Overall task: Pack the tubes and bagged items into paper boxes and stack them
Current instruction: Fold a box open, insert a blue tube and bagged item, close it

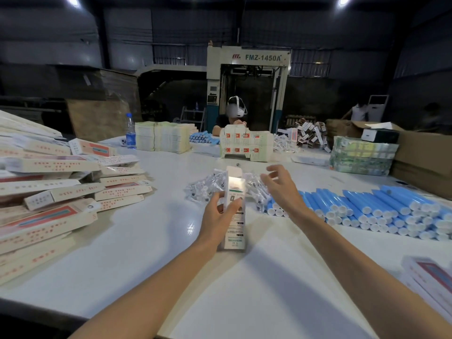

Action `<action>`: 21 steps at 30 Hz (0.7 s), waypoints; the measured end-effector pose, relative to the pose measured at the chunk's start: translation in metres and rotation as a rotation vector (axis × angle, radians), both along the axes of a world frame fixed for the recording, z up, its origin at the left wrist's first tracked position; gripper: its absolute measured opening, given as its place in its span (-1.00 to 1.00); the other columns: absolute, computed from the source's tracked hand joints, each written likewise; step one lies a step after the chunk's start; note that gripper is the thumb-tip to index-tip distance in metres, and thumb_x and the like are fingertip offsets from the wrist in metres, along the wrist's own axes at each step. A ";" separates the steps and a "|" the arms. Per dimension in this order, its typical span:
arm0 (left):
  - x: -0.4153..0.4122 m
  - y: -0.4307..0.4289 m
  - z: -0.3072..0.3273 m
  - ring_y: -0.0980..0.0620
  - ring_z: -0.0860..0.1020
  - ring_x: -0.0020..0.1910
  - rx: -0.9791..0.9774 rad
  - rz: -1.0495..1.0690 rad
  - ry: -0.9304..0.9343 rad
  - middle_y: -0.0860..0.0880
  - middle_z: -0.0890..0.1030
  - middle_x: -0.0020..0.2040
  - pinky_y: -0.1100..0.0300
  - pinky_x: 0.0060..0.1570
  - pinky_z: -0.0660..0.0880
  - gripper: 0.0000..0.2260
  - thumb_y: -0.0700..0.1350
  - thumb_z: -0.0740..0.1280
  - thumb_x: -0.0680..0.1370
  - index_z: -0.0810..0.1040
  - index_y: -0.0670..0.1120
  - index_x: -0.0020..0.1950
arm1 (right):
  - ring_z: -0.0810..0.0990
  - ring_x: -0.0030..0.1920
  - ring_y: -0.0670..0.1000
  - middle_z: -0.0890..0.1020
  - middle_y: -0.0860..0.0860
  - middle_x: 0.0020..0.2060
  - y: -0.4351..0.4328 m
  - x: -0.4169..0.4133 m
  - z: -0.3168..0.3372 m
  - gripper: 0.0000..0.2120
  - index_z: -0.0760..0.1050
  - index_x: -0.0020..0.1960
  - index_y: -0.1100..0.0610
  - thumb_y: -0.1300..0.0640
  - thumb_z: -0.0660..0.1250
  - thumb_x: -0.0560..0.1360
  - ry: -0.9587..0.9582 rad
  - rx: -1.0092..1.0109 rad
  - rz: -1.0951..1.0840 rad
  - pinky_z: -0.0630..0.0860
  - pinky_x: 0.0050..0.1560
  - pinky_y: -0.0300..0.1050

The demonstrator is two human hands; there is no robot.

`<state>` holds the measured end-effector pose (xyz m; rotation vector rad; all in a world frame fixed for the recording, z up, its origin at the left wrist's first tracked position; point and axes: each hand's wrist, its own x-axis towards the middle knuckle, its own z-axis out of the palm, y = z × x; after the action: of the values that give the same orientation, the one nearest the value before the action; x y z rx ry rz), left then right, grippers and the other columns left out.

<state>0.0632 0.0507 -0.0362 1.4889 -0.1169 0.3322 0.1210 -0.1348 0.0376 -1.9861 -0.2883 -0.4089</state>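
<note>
Care mattered here: the left hand (220,211) gripped the paper box (234,206) upright above the surface (151,253), flap open, while the right hand (281,187), fingers spread and empty, hovered over bagged items (208,187) just behind the box, blue tubes (367,211) to its right.

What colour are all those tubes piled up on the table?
The tubes are light blue with white end caps, seen clearly in the head view.

Your arms are bare all the way up, no sleeves in view, no gloves, watch or rings that I can spot on your left hand (218,217) or right hand (283,189). Fingers (275,169) look bare too.
</note>
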 end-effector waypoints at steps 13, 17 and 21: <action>0.012 0.006 -0.007 0.09 0.76 -0.12 -0.081 0.037 0.055 0.10 0.78 -0.07 0.22 -0.26 0.63 -0.79 0.11 0.47 0.62 0.54 0.15 0.20 | 0.52 0.25 0.23 0.65 0.18 0.15 0.008 0.081 -0.044 -0.73 0.56 0.24 0.21 0.08 0.19 0.70 -0.088 -0.809 -0.294 0.43 0.19 0.09; 0.012 0.005 -0.006 0.02 0.77 -0.07 -0.085 0.011 0.033 0.02 0.79 -0.03 0.24 -0.24 0.64 -0.76 0.11 0.47 0.62 0.54 0.12 0.24 | 0.57 0.26 0.19 0.63 0.16 0.22 0.017 0.090 -0.046 -0.78 0.57 0.25 0.22 0.27 0.28 0.63 -0.054 -0.999 -0.258 0.49 0.19 0.04; 0.009 0.004 -0.004 0.02 0.77 -0.05 -0.066 -0.010 0.024 0.01 0.79 -0.01 0.27 -0.23 0.63 -0.76 0.09 0.45 0.64 0.53 0.10 0.26 | 0.55 0.29 0.23 0.59 0.21 0.24 0.027 0.088 -0.047 -0.70 0.50 0.29 0.26 0.30 0.36 0.57 -0.032 -0.917 -0.195 0.52 0.17 0.06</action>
<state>0.0724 0.0545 -0.0398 1.4258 -0.0934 0.3079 0.2091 -0.1076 -0.0089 -2.9233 -0.3374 -0.4808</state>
